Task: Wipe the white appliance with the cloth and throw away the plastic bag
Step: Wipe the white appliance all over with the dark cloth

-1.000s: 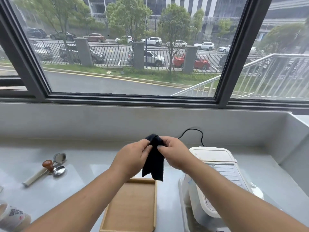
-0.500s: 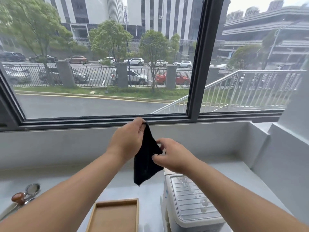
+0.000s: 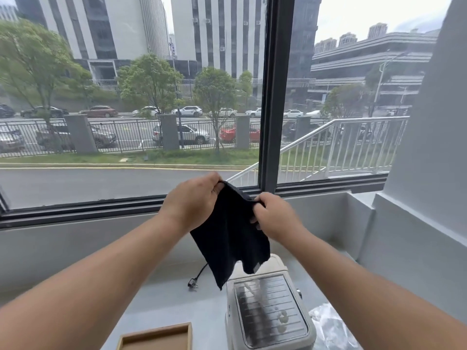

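Wooden tray (image 3: 156, 337) sits low left, apart from the work; your left hand (image 3: 194, 200) pinches one top corner of the black cloth (image 3: 227, 238), right hand (image 3: 275, 218) pinches the other; soft limp fabric hangs spread between them; white appliance (image 3: 267, 311) sits straight below, long axis running away from you, ribbed glossy top, right hand nearer; crinkly clear plastic bag (image 3: 328, 324) just beside its right flank.

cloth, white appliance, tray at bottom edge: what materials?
Cloth: dark fabric, matte; hangs limp. White appliance: likely plastic, smooth cream shell; shiny ribbed top may be metal. Tray: looks like wood, matte tan, raised rim.
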Motion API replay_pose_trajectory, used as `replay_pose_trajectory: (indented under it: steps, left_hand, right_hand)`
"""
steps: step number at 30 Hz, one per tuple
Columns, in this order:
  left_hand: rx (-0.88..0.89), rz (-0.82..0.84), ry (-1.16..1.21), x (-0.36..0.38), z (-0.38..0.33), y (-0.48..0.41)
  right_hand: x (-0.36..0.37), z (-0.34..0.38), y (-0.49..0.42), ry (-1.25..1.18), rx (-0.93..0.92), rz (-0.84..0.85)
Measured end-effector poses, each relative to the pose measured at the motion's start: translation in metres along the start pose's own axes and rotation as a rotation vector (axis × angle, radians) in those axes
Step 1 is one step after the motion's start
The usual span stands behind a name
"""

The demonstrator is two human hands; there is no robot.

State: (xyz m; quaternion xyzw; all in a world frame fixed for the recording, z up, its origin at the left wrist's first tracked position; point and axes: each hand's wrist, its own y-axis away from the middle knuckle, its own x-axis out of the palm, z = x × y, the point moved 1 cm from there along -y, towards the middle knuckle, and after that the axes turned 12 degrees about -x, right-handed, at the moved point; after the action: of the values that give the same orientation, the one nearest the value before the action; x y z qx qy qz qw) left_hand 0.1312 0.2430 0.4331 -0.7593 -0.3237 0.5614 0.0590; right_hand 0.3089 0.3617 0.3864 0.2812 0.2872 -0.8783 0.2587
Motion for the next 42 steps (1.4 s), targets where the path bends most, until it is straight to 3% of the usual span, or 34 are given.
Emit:
replay_pose_trajectory:
  steps: [3,7,13,21,25,30,34,42]
  left_hand:
    - [-0.080,0.073,0.003,0.013,-0.002,-0.003]
    - [-0.102,0.136,0.041,0.037,-0.009,-0.001]
    - [-0.111,0.313,0.040,0.074,-0.010,0.018]
    - [-0.193,0.597,-0.055,0.147,0.024,0.069]
    - [-0.259,0.586,-0.002,0.182,0.037,0.096]
    - [-0.312,0.449,0.079,0.216,0.031,0.121]
    - [-0.366,0.372,0.112,0.233,0.027,0.131]
    - [-0.375,0.341,0.129,0.239,0.037,0.131]
  right_hand:
    - [-0.017,-0.009,-0.002,-0.301,0.130,-0.064]
    - [-0.030,-0.021,-0.002,-0.419,0.140,-0.120]
    - [-0.032,-0.052,0.004,-0.218,0.074,-0.149]
    - [0.001,-0.081,0.016,-0.010,0.043,0.049]
    - [0.032,-0.095,0.020,0.085,0.014,0.200]
    - [0.082,-0.121,0.031,0.267,-0.037,0.416]
    - [0.104,-0.137,0.033,0.436,-0.136,0.315]
    - [0.129,-0.143,0.038,0.485,-0.223,0.238]
